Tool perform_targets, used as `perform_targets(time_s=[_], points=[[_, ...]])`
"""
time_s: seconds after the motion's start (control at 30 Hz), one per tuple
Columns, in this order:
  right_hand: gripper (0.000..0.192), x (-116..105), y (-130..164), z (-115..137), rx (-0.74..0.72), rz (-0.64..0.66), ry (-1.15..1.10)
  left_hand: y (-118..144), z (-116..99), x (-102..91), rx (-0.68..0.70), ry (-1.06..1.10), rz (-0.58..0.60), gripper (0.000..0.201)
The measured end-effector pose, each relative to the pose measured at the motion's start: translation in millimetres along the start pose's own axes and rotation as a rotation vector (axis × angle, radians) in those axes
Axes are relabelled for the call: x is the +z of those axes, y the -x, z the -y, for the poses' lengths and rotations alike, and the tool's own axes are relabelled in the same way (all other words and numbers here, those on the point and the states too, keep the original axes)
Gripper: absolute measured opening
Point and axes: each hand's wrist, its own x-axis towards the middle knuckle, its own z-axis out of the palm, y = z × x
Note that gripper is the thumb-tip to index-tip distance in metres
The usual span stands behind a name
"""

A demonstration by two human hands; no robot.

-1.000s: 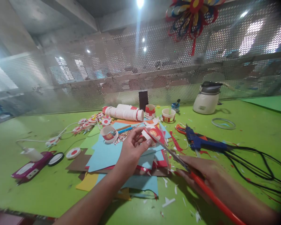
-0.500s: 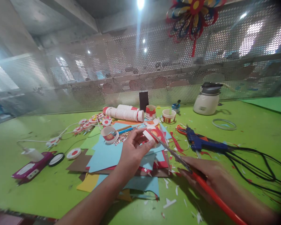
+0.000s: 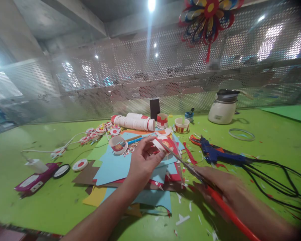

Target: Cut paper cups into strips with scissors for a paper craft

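Observation:
Between the thumb and fingers of my left hand [image 3: 143, 160] is a small red and white paper cup [image 3: 166, 143], held over a pile of coloured paper. My right hand [image 3: 222, 187] grips red-handled scissors [image 3: 222, 201]. Their blades point up and left, with the tips at the cup's near side; whether they are cutting through it I cannot make out. Left of the cup, another paper cup [image 3: 117, 145] lies tipped over. Under both hands spread blue paper sheets [image 3: 112, 170], with white and red scraps [image 3: 182, 219] scattered beside them.
Stacked paper cups [image 3: 135, 122] lie at the back. Blue glue guns [image 3: 215, 154] with black cords occupy the right, near a white kettle-like jug [image 3: 222, 108]. A purple power strip [image 3: 36, 179] and red-white discs [image 3: 80, 164] are at left. A mesh panel [image 3: 115, 77] stands behind the table.
The scissor blades and the cup have shifted slightly against each other, and more of the cup's printed side shows. Both hands keep their grip. The whole view has moved a little.

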Motion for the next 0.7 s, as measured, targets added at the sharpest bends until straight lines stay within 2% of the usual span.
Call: perform_targets(time_s=[0.13,0.4,0.57,0.7], points=[[0.041,-1.3,1.1,5.8,0.042,0.084,0.058,0.5,-0.1,0.9,-0.020,-0.003,0.009,0.046],[0.039,0.8,2.5,-1.2,-0.037,-0.047,0.289,-0.3,-1.4,1.2,0.027,-0.005,-0.019,0.046],[0.040,1.5,2.7,-0.1,-0.027,-0.016,0.258,0.1,-1.2,1.5,0.042,0.039,0.001,0.040],[0.037,0.1,2.2,7.6,-0.007,0.079,0.091,1.1,-1.2,1.4,0.043,0.035,0.001,0.035]])
